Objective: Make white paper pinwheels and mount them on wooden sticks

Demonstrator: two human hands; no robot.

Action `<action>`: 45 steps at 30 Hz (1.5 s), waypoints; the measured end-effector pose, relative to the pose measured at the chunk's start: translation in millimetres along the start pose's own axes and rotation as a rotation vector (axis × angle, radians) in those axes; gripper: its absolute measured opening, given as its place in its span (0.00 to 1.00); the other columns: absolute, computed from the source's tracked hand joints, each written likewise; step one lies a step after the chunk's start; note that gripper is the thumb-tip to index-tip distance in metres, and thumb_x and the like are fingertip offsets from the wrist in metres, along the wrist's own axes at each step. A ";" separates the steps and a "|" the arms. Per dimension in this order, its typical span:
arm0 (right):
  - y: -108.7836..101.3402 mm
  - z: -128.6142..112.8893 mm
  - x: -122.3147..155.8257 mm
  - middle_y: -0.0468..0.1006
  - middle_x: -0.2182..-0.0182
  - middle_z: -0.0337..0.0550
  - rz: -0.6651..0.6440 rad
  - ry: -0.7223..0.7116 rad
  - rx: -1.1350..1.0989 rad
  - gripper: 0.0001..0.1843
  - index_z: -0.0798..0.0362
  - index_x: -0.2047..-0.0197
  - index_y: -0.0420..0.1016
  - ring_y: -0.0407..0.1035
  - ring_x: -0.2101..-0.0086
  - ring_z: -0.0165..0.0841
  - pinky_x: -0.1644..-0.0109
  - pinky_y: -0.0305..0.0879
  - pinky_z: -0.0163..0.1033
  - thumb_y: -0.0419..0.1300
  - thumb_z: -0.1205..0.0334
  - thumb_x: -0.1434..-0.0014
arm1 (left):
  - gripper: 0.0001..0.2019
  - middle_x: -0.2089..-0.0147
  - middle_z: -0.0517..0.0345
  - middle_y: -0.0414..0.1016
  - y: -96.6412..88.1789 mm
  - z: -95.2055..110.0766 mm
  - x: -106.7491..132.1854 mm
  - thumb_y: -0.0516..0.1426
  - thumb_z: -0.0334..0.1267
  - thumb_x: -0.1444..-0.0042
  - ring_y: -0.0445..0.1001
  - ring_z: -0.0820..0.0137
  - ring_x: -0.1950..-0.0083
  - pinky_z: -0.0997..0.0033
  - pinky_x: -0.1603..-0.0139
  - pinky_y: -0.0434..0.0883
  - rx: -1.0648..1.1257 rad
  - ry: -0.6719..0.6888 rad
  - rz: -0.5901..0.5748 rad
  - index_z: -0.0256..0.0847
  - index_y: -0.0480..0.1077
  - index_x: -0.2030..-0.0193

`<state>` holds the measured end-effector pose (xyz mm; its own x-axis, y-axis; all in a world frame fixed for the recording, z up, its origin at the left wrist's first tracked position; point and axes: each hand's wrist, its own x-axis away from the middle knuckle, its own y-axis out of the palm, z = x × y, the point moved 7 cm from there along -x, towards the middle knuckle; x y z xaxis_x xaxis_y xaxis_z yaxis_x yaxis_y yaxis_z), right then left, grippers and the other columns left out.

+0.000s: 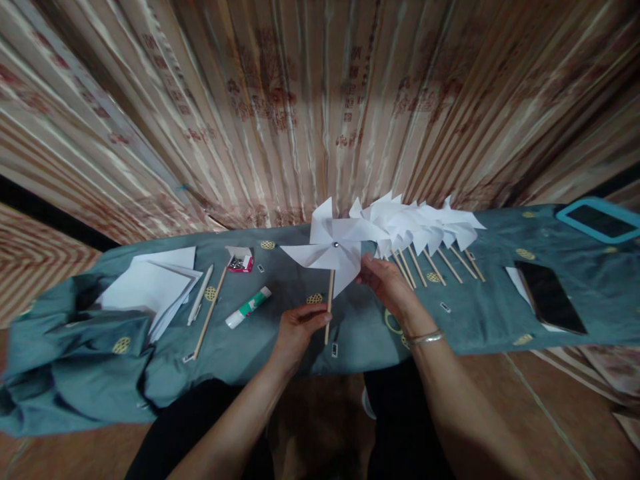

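Centre frame, the left hand [296, 328] pinches the thin wooden stick [329, 305] of a white paper pinwheel [331, 254]; the right hand [386, 283], fingers half curled, touches one paper blade

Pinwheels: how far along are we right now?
Done: a row of finished pinwheels lies on the cloth at right. In hand: left hand grips one more pinwheel by its handle, right hand at its blade. Left: a paper stack and one bare stick lie unused at left.
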<state>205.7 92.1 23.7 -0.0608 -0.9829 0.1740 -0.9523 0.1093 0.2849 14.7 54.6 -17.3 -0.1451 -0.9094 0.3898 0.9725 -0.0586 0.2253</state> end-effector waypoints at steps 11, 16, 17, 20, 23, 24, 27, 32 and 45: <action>1.3 -3.7 2.8 0.74 0.79 0.36 0.048 -0.025 -0.020 0.21 0.52 0.79 0.78 0.63 0.77 0.26 0.73 0.61 0.34 0.75 0.44 0.64 | 0.15 0.69 0.54 0.83 1.3 -0.7 -0.2 0.73 0.42 0.70 0.76 0.68 0.66 0.68 0.58 0.71 -0.006 0.008 -0.018 0.40 0.82 0.71; 1.5 -4.5 2.2 0.75 0.79 0.35 0.049 -0.020 -0.022 0.21 0.52 0.79 0.79 0.63 0.77 0.25 0.73 0.60 0.33 0.76 0.44 0.65 | 0.16 0.68 0.53 0.83 1.7 -0.8 -0.2 0.73 0.42 0.69 0.77 0.66 0.65 0.66 0.56 0.71 -0.019 0.015 -0.025 0.40 0.82 0.70; 1.8 -4.4 2.2 0.74 0.79 0.35 0.046 -0.018 -0.021 0.20 0.51 0.79 0.79 0.63 0.77 0.25 0.73 0.60 0.33 0.76 0.44 0.65 | 0.16 0.68 0.53 0.83 1.6 -0.7 -0.1 0.73 0.42 0.69 0.77 0.66 0.65 0.65 0.56 0.71 -0.021 0.016 -0.024 0.40 0.82 0.70; 3.5 -3.8 2.6 0.74 0.79 0.35 0.038 -0.015 -0.017 0.20 0.51 0.79 0.79 0.63 0.77 0.24 0.72 0.59 0.32 0.76 0.44 0.65 | 0.15 0.68 0.53 0.83 1.7 -0.4 0.0 0.72 0.41 0.69 0.77 0.66 0.65 0.65 0.55 0.71 -0.022 0.021 -0.021 0.40 0.82 0.70; 5.2 -2.9 3.0 0.73 0.80 0.34 0.036 -0.015 -0.004 0.21 0.51 0.80 0.78 0.62 0.77 0.24 0.72 0.58 0.33 0.76 0.43 0.66 | 0.14 0.68 0.53 0.83 2.9 -0.5 0.5 0.72 0.40 0.68 0.77 0.66 0.65 0.66 0.55 0.71 -0.012 0.014 -0.029 0.40 0.82 0.70; 5.6 -2.5 3.0 0.72 0.80 0.34 0.036 -0.015 0.002 0.21 0.51 0.80 0.78 0.62 0.77 0.24 0.72 0.58 0.33 0.76 0.43 0.66 | 0.14 0.68 0.53 0.83 3.2 -0.5 0.7 0.72 0.40 0.68 0.77 0.66 0.65 0.66 0.55 0.71 -0.008 0.012 -0.031 0.40 0.82 0.70; 7.3 -1.6 3.2 0.71 0.80 0.33 0.028 -0.018 0.021 0.22 0.52 0.80 0.77 0.62 0.76 0.24 0.71 0.57 0.33 0.76 0.43 0.65 | 0.14 0.67 0.53 0.83 3.2 0.0 1.1 0.72 0.40 0.68 0.77 0.66 0.65 0.66 0.55 0.71 0.000 0.014 -0.030 0.40 0.82 0.70; 11.6 -1.5 3.8 0.70 0.81 0.34 -0.011 -0.029 0.072 0.24 0.52 0.81 0.75 0.61 0.76 0.25 0.71 0.57 0.34 0.74 0.40 0.63 | 0.15 0.68 0.53 0.83 1.0 -0.2 -0.3 0.73 0.41 0.70 0.77 0.66 0.66 0.66 0.56 0.72 -0.005 0.023 -0.010 0.40 0.82 0.71; 27.9 3.0 8.8 0.80 0.76 0.40 -0.116 -0.039 0.166 0.21 0.50 0.76 0.82 0.64 0.75 0.27 0.68 0.61 0.36 0.71 0.39 0.58 | 0.16 0.68 0.53 0.83 1.1 3.9 1.5 0.73 0.42 0.70 0.77 0.66 0.66 0.65 0.55 0.71 -0.006 0.024 -0.005 0.39 0.82 0.71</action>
<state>177.7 86.1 30.3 0.0439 -0.9927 0.1119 -0.9896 -0.0278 0.1412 14.9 54.8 -13.0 -0.1460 -0.9185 0.3675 0.9729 -0.0660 0.2215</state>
